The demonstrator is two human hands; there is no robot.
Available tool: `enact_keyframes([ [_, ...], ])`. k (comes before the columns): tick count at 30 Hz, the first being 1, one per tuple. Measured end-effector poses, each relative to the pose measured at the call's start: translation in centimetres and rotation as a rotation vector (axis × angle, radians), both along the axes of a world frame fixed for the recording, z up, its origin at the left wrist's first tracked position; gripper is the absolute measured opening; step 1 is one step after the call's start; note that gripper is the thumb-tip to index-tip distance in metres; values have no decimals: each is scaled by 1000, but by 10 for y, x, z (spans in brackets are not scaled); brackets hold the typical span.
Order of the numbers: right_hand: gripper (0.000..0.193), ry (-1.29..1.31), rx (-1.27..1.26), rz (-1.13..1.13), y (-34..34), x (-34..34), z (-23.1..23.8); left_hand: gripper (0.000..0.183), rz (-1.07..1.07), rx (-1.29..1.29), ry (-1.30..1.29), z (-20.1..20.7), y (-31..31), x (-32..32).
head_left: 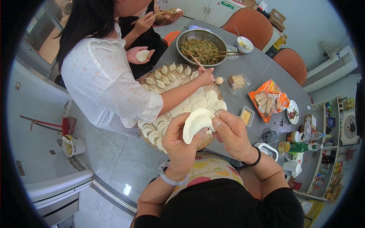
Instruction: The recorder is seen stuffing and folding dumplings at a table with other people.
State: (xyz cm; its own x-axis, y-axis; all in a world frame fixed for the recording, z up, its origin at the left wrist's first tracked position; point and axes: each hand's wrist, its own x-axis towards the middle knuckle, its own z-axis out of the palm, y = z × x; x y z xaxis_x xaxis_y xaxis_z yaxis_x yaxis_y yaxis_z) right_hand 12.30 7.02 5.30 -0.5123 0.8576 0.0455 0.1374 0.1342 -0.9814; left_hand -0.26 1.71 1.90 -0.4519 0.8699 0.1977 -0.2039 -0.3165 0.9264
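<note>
Both my hands hold one folded dumpling [195, 123] up above the board. My left hand [178, 144] grips its left end, with the thumb on its lower edge. The fingers of my right hand [232, 135] pinch its right end. Below lies a round woven board [208, 141], partly hidden by my hands. Flat dough wrappers [197, 102] overlap on its middle. Finished dumplings [154, 133] lie at its left edge, and more dumplings [167, 76] stand in rows at the far side.
A co-worker's arm [178, 97] reaches over the board with chopsticks toward a steel bowl [201, 43] of filling. That person's other hand holds a wrapper [143, 56]. Another person holds chopsticks behind. An orange food bag [268, 100], a yellow-filled box [247, 116] and a plate [292, 112] lie right.
</note>
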Motion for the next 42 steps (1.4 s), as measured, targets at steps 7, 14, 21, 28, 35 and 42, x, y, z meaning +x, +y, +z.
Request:
enact_keyframes([
  [7,28,87,-146,-10,-4,-3,-1,32,68,-7,49,1,1,-1],
  [14,22,141,-457,7,-9,2,1,30,52,-7,-7,-5,4,0],
  [21,19,244,-545,66,-11,8,-3,30,20,-10,-73,-5,4,2],
  [28,29,217,-747,259,-9,25,-2,29,-21,17,107,-8,-4,-2],
  [35,40,271,-542,178,-11,27,-11,38,-10,374,1075,5,-3,-16],
  [42,33,72,-550,148,-14,26,-9,25,-190,-72,637,14,-15,-23],
])
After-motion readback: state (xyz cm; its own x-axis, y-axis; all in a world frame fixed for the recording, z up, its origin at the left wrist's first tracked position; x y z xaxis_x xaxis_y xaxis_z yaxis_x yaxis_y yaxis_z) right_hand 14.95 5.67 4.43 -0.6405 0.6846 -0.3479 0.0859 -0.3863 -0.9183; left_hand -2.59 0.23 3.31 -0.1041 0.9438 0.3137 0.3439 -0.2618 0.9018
